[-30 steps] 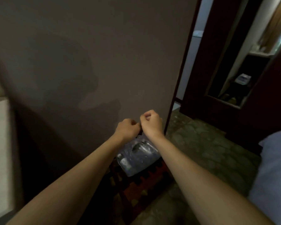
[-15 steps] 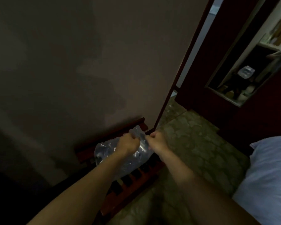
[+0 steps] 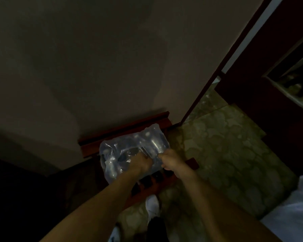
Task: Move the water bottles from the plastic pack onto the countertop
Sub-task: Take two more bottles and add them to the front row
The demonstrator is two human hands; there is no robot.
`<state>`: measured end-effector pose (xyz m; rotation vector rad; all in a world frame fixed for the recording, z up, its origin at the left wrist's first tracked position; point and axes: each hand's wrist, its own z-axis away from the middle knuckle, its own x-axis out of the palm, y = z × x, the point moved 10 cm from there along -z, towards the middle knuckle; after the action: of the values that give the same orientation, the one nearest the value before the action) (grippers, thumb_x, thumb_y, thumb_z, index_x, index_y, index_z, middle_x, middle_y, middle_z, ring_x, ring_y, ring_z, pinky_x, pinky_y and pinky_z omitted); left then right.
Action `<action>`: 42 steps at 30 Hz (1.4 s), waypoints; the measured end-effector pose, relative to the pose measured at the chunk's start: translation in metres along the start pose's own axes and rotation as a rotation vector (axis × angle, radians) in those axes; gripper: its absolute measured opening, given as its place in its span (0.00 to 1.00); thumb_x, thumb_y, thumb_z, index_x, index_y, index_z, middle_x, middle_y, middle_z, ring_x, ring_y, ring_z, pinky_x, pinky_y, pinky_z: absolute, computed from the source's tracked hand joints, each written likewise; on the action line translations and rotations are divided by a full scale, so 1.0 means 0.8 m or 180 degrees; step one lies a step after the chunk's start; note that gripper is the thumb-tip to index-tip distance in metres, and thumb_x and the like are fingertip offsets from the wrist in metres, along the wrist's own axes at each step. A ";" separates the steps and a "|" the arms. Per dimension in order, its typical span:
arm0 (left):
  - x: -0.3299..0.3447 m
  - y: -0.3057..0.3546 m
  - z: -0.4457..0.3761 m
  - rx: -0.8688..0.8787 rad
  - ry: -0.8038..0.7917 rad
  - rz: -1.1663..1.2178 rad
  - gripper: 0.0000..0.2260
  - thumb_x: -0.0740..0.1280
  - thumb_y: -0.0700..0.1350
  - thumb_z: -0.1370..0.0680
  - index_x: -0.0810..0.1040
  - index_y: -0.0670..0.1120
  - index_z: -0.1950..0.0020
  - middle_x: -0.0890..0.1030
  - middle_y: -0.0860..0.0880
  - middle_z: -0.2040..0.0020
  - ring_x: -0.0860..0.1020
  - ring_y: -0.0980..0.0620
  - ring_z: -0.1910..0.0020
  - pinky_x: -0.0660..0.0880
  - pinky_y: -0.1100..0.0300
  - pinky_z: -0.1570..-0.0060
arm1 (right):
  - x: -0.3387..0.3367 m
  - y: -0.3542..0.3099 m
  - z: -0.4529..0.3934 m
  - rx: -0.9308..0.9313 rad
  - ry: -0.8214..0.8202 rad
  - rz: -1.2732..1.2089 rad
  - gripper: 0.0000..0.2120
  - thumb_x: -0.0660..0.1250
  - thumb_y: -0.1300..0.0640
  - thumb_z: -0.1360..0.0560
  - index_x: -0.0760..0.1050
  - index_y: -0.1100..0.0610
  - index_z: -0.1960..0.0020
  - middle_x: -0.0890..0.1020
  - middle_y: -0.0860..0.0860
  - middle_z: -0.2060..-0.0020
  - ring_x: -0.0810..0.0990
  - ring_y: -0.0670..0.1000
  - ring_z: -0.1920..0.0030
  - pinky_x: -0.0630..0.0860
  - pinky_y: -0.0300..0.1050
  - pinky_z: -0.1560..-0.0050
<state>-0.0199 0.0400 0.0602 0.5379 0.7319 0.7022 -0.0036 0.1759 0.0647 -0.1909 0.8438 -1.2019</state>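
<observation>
A clear plastic pack (image 3: pixel 119 151) of water bottles lies on a low red-brown slatted wooden rack (image 3: pixel 154 184) against the wall. Several bottles show dimly through the film. My left hand (image 3: pixel 140 163) is clenched on the film at the pack's top middle. My right hand (image 3: pixel 170 160) grips the film just to its right, a small gap between the two fists. No countertop is in view.
A plain wall (image 3: pixel 94 67) rises behind the rack. A dark door frame (image 3: pixel 222 67) runs up at the right, with mottled green floor (image 3: pixel 226 145) beside it, dark furniture (image 3: pixel 269 102) beyond, and white bedding (image 3: pixel 296 206) at the lower right. My white shoe (image 3: pixel 152 205) stands by the rack.
The view has tipped downward and closer, so the whole pack and rack now show. Both hands have stayed clenched on the film and have drawn slightly apart.
</observation>
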 end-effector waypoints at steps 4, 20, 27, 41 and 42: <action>0.012 -0.021 -0.036 -0.0359 0.0171 0.0285 0.13 0.60 0.41 0.19 0.80 0.35 0.45 0.82 0.37 0.45 0.78 0.45 0.55 0.72 0.61 0.60 | 0.003 0.014 -0.055 -0.0007 -0.0337 0.0442 0.10 0.59 0.56 0.20 0.75 0.63 0.50 0.77 0.59 0.53 0.78 0.59 0.49 0.75 0.53 0.48; 0.065 -0.082 -0.144 -0.1003 0.0158 0.0688 0.15 0.58 0.43 0.17 0.73 0.41 0.32 0.76 0.37 0.35 0.75 0.38 0.36 0.73 0.53 0.40 | 0.061 0.057 -0.188 -0.0143 -0.0969 0.0856 0.16 0.55 0.62 0.20 0.73 0.62 0.35 0.77 0.61 0.39 0.75 0.61 0.39 0.72 0.47 0.44; 0.090 -0.127 -0.184 -0.1078 0.0032 0.0012 0.17 0.57 0.44 0.17 0.70 0.43 0.29 0.75 0.40 0.33 0.74 0.42 0.35 0.71 0.56 0.43 | 0.098 0.056 -0.211 -0.0574 -0.1025 0.1225 0.10 0.57 0.61 0.21 0.77 0.64 0.49 0.80 0.61 0.52 0.79 0.58 0.52 0.75 0.48 0.51; 0.081 -0.170 -0.227 -0.1016 -0.0112 -0.1152 0.20 0.62 0.43 0.20 0.68 0.39 0.29 0.73 0.38 0.31 0.71 0.41 0.32 0.69 0.49 0.33 | 0.185 0.021 -0.228 -0.0789 -0.1403 0.2156 0.24 0.56 0.61 0.21 0.59 0.65 0.26 0.66 0.63 0.29 0.68 0.60 0.31 0.68 0.52 0.31; 0.078 -0.176 -0.229 -0.1100 -0.0056 -0.1010 0.23 0.63 0.43 0.20 0.64 0.39 0.26 0.71 0.37 0.30 0.70 0.40 0.31 0.69 0.48 0.33 | 0.189 0.028 -0.236 -0.0619 -0.1323 0.2157 0.28 0.57 0.59 0.20 0.52 0.63 0.23 0.59 0.62 0.25 0.63 0.61 0.27 0.64 0.53 0.27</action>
<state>-0.0697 0.0305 -0.1739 0.1075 0.6432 0.5107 -0.0962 0.1075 -0.1489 -0.2737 0.5821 -0.4208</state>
